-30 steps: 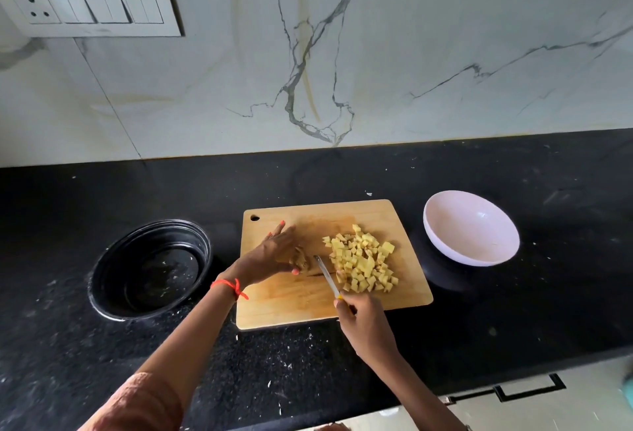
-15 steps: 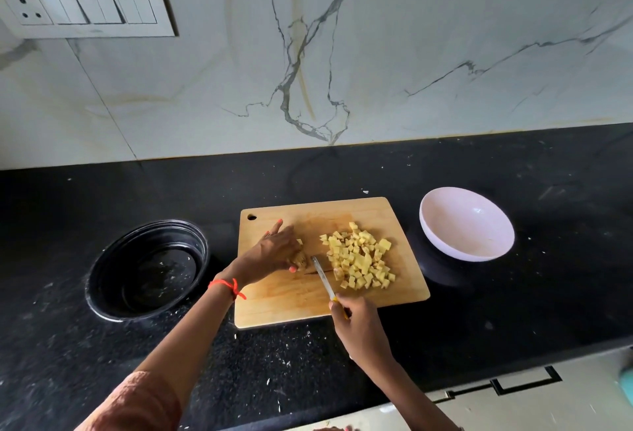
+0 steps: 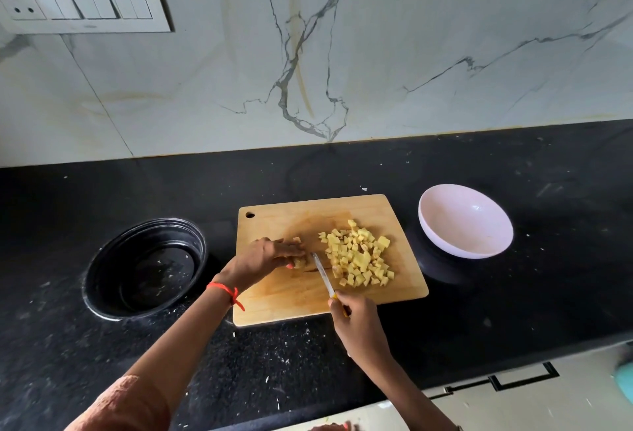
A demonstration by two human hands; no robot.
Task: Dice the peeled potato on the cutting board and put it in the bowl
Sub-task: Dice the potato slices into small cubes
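Potato cubes (image 3: pixel 358 256) lie in one loose heap on the right half of the cutting board (image 3: pixel 284 297), too many to count. One small uncut potato piece (image 3: pixel 300 262) sits just left of the heap.

Farthest left, one black round bowl (image 3: pixel 137 280) stands on the dark counter (image 3: pixel 513 293), close to the board's left edge but apart from it, with pale flecks inside. Then comes the single wooden board, with a hanging hole at its far left corner.

The left hand (image 3: pixel 263 259), an orange thread (image 3: pixel 224 290) round its wrist, reaches over the left part of the board. Its fingers are curled down and pinch the uncut piece against the wood. One knife (image 3: pixel 322 275) slants between that piece and the heap, its tip just beside the left fingertips. Whether the edge touches the board cannot be told. The right hand (image 3: pixel 356 321) is at the board's near edge, fingers wrapped tight round the knife's yellow handle.

Right of the board, near but not touching it, stands one white bowl (image 3: pixel 462 225).

The count is two hands, two bowls, one board and one knife. On the marble wall (image 3: pixel 411 54) above, at the far left, is one switch panel (image 3: pixel 78 2).
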